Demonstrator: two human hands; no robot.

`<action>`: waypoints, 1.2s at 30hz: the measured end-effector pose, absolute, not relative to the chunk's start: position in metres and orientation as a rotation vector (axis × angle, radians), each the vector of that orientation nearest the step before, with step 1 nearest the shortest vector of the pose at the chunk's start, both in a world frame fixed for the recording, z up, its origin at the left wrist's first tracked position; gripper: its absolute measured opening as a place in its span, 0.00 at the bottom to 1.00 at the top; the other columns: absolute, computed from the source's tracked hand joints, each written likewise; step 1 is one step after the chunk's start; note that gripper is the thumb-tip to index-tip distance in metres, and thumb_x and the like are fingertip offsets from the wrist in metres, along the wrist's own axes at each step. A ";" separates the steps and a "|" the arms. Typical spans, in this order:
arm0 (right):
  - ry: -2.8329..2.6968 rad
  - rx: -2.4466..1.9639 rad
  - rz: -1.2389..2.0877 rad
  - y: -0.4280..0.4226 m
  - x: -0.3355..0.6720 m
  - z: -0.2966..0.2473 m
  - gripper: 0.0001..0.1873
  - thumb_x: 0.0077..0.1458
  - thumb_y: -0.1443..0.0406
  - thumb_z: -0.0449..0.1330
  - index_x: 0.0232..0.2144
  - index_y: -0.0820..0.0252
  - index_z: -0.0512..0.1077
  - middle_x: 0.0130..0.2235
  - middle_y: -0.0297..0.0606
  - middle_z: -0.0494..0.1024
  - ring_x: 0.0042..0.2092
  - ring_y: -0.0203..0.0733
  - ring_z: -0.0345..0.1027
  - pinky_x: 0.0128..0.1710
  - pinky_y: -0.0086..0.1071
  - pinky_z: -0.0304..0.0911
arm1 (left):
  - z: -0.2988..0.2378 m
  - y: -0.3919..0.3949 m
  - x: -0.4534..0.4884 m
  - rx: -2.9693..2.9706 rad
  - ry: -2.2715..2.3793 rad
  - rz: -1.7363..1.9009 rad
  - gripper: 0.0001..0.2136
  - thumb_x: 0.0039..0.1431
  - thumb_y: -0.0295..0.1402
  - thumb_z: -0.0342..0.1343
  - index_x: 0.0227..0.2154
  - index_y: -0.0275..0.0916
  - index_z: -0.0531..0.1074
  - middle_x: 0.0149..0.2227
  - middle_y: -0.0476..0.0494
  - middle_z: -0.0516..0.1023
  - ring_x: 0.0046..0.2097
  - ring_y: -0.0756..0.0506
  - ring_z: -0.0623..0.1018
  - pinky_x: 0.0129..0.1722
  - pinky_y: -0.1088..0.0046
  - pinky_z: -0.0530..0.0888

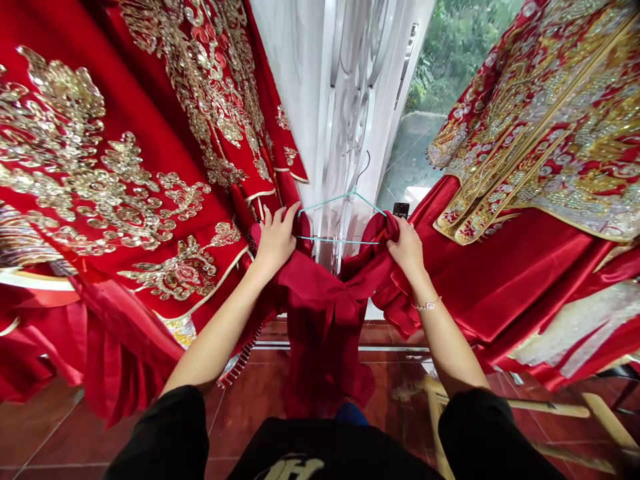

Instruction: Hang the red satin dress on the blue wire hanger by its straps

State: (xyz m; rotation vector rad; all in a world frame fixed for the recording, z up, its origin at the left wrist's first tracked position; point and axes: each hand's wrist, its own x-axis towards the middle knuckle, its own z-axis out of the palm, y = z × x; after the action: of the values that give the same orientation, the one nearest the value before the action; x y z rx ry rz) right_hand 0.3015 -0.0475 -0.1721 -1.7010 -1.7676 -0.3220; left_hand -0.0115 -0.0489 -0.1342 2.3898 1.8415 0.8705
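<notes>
Dark red dress (pixel 327 303), one in number, is held by two hands, and its neck opening is spread between them. One shoulder is grasped by the left hand (pixel 276 237), whose fingers are laid over the cloth; the other shoulder is gripped by the right hand (pixel 406 245), on whose wrist one bracelet (pixel 429 305) is worn. Between the two holds, one pale blue hanger (pixel 340 241) is seen in the neck opening, its single lower bar stretched across and its one hook raised above; whether the hook is caught on anything cannot be told. Below the grip, the rest of the dress is hung toward the red tiled floor (pixel 40 440).

Left of the left hand, gold-sequinned red garments (pixel 175 187) are crowded close; how many are overlapped there cannot be told. Right of the right hand, one beaded jacket (pixel 560 133) is hung above plain red satin (pixel 475 280). Just beyond the right fingers, one small black device (pixel 401 209) is shown. Below the right forearm, one wooden frame (pixel 545 405) is partly seen.
</notes>
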 end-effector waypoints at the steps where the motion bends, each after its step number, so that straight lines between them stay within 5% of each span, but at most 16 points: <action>1: -1.747 -1.741 -0.302 -0.050 0.301 -0.169 0.33 0.50 0.73 0.53 0.61 0.65 0.65 0.60 0.52 0.73 0.61 0.56 0.67 0.61 0.52 0.62 | -0.133 -0.049 -0.014 2.401 1.818 0.864 0.36 0.57 0.19 0.47 0.70 0.38 0.53 0.68 0.32 0.60 0.72 0.23 0.51 0.66 0.36 0.59; 9: -1.651 -1.849 -0.170 -0.064 0.307 -0.162 0.33 0.53 0.72 0.56 0.62 0.61 0.66 0.60 0.49 0.74 0.62 0.57 0.67 0.59 0.51 0.65 | -0.131 -0.051 -0.025 2.410 1.692 0.861 0.37 0.55 0.17 0.49 0.69 0.37 0.55 0.68 0.35 0.62 0.72 0.31 0.55 0.69 0.50 0.62; 16: -1.603 -1.784 -0.045 -0.058 0.306 -0.172 0.38 0.51 0.69 0.62 0.64 0.56 0.62 0.69 0.49 0.61 0.71 0.61 0.49 0.65 0.71 0.44 | -0.136 -0.055 -0.025 2.437 1.716 0.895 0.34 0.59 0.21 0.52 0.69 0.38 0.55 0.67 0.35 0.63 0.72 0.34 0.56 0.67 0.52 0.64; 24: -1.548 -1.800 -0.241 -0.057 0.294 -0.179 0.34 0.50 0.72 0.55 0.61 0.60 0.62 0.64 0.52 0.67 0.68 0.60 0.55 0.63 0.70 0.48 | -0.136 -0.066 -0.023 2.431 1.900 0.829 0.34 0.61 0.24 0.51 0.70 0.47 0.53 0.69 0.40 0.62 0.67 0.33 0.67 0.60 0.51 0.74; 30: -1.540 -1.965 -0.459 -0.058 0.284 -0.169 0.22 0.53 0.76 0.49 0.50 0.67 0.68 0.45 0.56 0.78 0.48 0.56 0.73 0.47 0.46 0.66 | -0.131 -0.061 -0.030 2.390 1.893 0.874 0.33 0.60 0.26 0.51 0.69 0.46 0.56 0.66 0.42 0.66 0.61 0.35 0.73 0.58 0.55 0.75; 36: -1.588 -2.030 -0.533 -0.067 0.283 -0.162 0.19 0.55 0.76 0.48 0.47 0.64 0.69 0.36 0.48 0.77 0.34 0.46 0.70 0.32 0.33 0.55 | -0.137 -0.045 -0.031 2.365 1.776 1.010 0.28 0.58 0.27 0.55 0.63 0.39 0.62 0.60 0.36 0.70 0.59 0.36 0.74 0.59 0.58 0.73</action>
State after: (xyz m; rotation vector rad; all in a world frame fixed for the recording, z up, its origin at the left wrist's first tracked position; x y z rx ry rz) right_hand 0.2827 -0.0667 -0.1616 -2.0301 -1.5882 -0.5333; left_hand -0.0315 -0.0452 -0.1370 2.3647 1.7756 1.0097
